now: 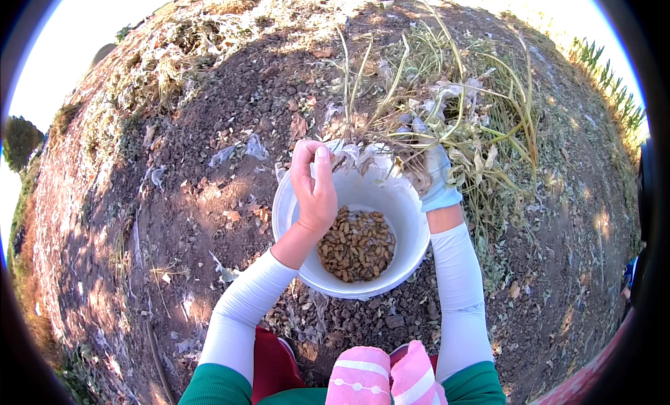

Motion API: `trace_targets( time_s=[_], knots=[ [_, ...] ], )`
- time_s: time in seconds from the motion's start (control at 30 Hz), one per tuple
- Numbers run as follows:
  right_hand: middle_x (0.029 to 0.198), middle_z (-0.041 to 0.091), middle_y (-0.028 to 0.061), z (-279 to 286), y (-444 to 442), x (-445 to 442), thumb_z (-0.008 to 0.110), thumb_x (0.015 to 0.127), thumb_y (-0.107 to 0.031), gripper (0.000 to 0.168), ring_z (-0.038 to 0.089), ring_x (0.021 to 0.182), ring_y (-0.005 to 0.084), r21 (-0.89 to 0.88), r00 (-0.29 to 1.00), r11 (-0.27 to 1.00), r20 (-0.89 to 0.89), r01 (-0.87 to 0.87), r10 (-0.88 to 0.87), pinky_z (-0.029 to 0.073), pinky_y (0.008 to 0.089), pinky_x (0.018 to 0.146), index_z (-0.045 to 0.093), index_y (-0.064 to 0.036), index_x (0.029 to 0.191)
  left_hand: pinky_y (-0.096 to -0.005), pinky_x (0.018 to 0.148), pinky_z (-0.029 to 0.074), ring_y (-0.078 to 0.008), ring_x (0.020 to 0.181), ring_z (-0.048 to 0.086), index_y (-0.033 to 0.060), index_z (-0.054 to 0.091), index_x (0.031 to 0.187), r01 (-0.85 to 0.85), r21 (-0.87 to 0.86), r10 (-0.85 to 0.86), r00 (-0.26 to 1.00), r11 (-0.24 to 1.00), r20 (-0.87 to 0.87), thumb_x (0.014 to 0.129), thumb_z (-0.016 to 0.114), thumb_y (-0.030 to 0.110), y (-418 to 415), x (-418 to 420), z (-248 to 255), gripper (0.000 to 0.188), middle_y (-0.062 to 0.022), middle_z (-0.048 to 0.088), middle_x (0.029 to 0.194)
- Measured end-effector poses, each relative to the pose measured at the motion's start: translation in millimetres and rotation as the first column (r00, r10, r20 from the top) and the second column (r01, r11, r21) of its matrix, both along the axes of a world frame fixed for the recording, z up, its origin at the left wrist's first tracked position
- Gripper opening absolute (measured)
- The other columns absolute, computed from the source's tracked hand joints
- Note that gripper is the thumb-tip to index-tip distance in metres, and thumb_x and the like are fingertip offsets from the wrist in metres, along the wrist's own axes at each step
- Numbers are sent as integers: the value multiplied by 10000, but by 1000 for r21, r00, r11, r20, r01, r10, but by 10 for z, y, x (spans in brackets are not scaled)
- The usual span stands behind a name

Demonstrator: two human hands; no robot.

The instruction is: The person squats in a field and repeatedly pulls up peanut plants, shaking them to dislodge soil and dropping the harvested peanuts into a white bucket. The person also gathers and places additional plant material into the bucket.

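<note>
A white plastic bucket (405,237) stands on the soil in front of me, its bottom covered with peanuts in their shells (357,245). My right hand (435,177), in a grey and light blue work glove, grips a bunch of uprooted peanut plants (487,127) at the bucket's far right rim. The roots and torn clear plastic film (361,156) hang over the bucket's far edge. My bare left hand (315,187) is raised above the left side of the bucket, near the root ends. Its fingers are curled; whether anything is pinched there is hidden.
Dry soil (209,127) with clods, dead leaves and film scraps (255,147) surrounds the bucket. Pulled, dried plants (157,80) lie in a row at the far left. A dark stick or hose (157,355) lies at the lower left. A pink striped cloth (361,376) hangs at my chest.
</note>
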State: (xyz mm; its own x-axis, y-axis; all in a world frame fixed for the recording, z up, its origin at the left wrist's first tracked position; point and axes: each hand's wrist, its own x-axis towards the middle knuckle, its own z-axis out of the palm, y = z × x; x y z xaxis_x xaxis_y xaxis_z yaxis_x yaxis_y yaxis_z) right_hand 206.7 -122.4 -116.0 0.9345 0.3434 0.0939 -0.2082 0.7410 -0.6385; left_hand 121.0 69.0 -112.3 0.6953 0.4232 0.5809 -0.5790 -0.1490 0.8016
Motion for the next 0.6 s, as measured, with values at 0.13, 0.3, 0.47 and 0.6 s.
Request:
trace_targets(
  time_s=[0.13, 0.3, 0.47, 0.6],
  knots=[
    [881, 669, 51, -14, 35, 22, 553, 946, -219, 245, 666, 737, 163, 92, 998, 995, -28, -45, 48, 568, 281, 571, 585, -41, 1110, -282, 736, 367, -146, 771, 420, 11, 487, 888, -91, 41, 90, 995, 995, 31, 908, 444, 84, -4, -17, 2, 87, -55, 464, 840],
    [868, 650, 73, 11, -1, -21, 471, 973, -240, 240, 617, 716, 176, 120, 998, 992, -40, -48, 53, 540, 303, 638, 605, -66, 1070, -340, 778, 370, -225, 815, 455, 4, 489, 948, -294, 247, 232, 940, 923, 250, 846, 489, 69, -21, -22, 62, 120, -108, 484, 883],
    [877, 634, 53, 57, 48, -65, 498, 957, -269, 265, 593, 737, 149, 66, 996, 997, -90, 29, -23, 506, 276, 622, 600, -65, 1091, -391, 807, 375, -297, 869, 492, 12, 506, 983, -373, 484, 150, 886, 791, 438, 758, 554, 41, -104, -203, 160, 231, -162, 525, 948],
    [965, 599, 36, -68, 34, -52, 494, 968, -278, 311, 584, 844, 126, -175, 949, 957, 258, 230, -181, 514, 266, 729, 548, -62, 1185, -376, 740, 401, -271, 809, 521, 28, 548, 989, -351, 644, -19, 869, 679, 495, 735, 607, 15, -223, -281, 218, 261, -112, 560, 919]
  ],
)
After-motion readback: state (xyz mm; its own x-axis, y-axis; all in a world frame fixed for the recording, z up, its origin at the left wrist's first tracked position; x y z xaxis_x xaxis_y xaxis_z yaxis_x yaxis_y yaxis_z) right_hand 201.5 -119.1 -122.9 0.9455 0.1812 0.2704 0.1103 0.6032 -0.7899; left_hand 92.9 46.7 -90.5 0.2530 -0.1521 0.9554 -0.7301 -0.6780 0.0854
